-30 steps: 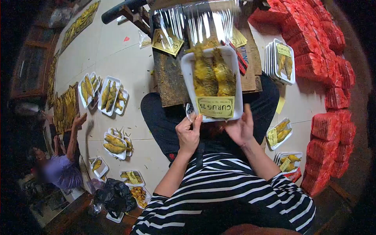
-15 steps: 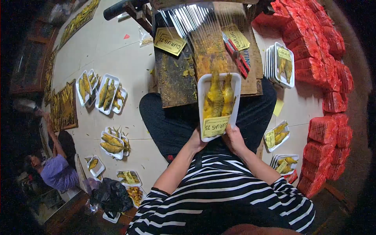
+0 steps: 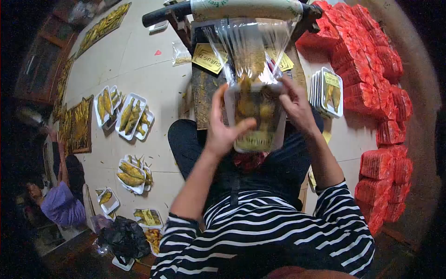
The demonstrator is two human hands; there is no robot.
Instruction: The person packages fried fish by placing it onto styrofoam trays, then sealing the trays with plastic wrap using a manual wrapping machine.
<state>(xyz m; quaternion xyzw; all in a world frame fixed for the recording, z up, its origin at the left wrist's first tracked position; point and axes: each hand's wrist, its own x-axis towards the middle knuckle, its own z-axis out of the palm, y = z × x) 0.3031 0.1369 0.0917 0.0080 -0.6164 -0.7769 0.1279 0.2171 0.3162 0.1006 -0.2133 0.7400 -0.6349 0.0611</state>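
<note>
Between my hands is a white foam tray of fish (image 3: 260,122), blurred by motion, with a yellow label at its near end. My left hand (image 3: 224,132) grips its left side, thumb across the front. My right hand (image 3: 298,108) has bent fingers at the upper right corner, where the film meets the tray; their exact grip is partly hidden. Clear plastic film (image 3: 251,44) stretches from the tray to a film roll (image 3: 246,10) above. Below lies a stained wooden board (image 3: 202,95) with yellow label cards (image 3: 209,58). Pliers on the right are mostly hidden.
To the right stand stacked film-wrapped trays (image 3: 331,95) and a long row of red-wrapped packs (image 3: 367,69). On the left floor are several open fish trays (image 3: 130,116), a flat rack of fish (image 3: 81,125) and a black plastic bag (image 3: 123,237). Another person (image 3: 62,202) sits at far left.
My hands have moved up from the tray's near end to its sides and far corner. The tray has shifted slightly nearer, and film now runs from the roll over its far end.
</note>
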